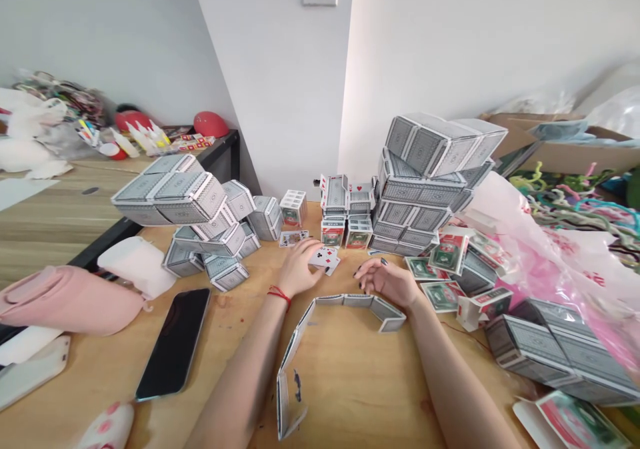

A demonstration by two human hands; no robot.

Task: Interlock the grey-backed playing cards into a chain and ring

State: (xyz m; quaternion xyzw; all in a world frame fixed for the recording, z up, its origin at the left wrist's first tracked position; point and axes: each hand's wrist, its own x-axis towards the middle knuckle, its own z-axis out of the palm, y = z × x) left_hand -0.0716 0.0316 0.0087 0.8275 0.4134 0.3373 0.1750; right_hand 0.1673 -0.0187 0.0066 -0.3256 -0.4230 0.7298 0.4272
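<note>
My left hand (pixel 301 266), with a red string on the wrist, grips a few playing cards (pixel 325 258) face up; a two of clubs and a diamond card show. My right hand (pixel 385 281) is to the right of them, fingers loosely curled and apart, holding nothing. Between my forearms a strip of joined grey-backed cards (pixel 295 349) stands on edge in a bent line. Just beyond my hands are green and red card boxes (pixel 333 234) with grey card blocks (pixel 336 196) on top. Near my left fingers lies a face card (pixel 293 238).
Stacks of grey card blocks stand at the left (pixel 190 199) and right (pixel 415 189). A black phone (pixel 174 342) and a pink pouch (pixel 75 299) lie at left. Opened card boxes (pixel 443 296), a pink plastic bag (pixel 545 249) and more card blocks (pixel 535 356) crowd the right.
</note>
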